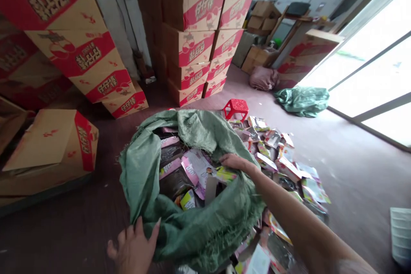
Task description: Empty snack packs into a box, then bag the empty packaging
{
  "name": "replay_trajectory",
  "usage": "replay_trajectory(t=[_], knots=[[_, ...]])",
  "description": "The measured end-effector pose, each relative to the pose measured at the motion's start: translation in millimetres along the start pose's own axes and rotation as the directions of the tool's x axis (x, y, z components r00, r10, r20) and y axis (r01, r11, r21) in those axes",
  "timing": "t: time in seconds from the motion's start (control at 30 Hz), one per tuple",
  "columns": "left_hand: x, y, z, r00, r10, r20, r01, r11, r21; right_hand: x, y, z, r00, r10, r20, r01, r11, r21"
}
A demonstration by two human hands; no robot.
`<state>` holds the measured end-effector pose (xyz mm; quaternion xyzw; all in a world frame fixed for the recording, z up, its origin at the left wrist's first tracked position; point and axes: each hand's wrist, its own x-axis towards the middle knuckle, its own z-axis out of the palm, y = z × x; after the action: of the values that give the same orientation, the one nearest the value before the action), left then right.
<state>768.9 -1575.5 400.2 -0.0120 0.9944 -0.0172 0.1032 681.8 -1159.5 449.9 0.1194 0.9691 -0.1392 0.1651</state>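
A large green woven sack (pixel 180 222) stands open on the floor, filled with several flat colourful packets (pixel 192 171). My left hand (pixel 133 246) presses on the sack's near left rim, fingers spread. My right hand (pixel 236 162) reaches over the right rim into the sack's mouth, its fingers curled on a packet with a yellow-green edge (pixel 224 175); how firmly it grips I cannot tell. More packets lie in a loose pile (pixel 285 167) on the floor right of the sack.
Stacks of red-and-tan cartons (pixel 199 38) rise behind and at the left (pixel 80 55); one carton (pixel 54 145) lies tilted at left. A red stool (pixel 236 108) and a crumpled green sack (pixel 303 100) lie beyond. Bright glass doors (pixel 369 72) line the right.
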Motion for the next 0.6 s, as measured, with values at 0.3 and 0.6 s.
replay_trajectory(t=[0.3, 0.6], knots=[[-24, 111, -18, 0.755, 0.656, 0.015, -0.571, 0.668, -0.477, -112, 102, -53, 0.966, 0.150, 0.210, -0.186, 0.969, 0.160], [-91, 174, 71, 0.546, 0.759, 0.354, -0.556, 0.645, -0.524, -18, -10, -18, 0.994, 0.082, -0.070, -0.088, 0.993, -0.084]])
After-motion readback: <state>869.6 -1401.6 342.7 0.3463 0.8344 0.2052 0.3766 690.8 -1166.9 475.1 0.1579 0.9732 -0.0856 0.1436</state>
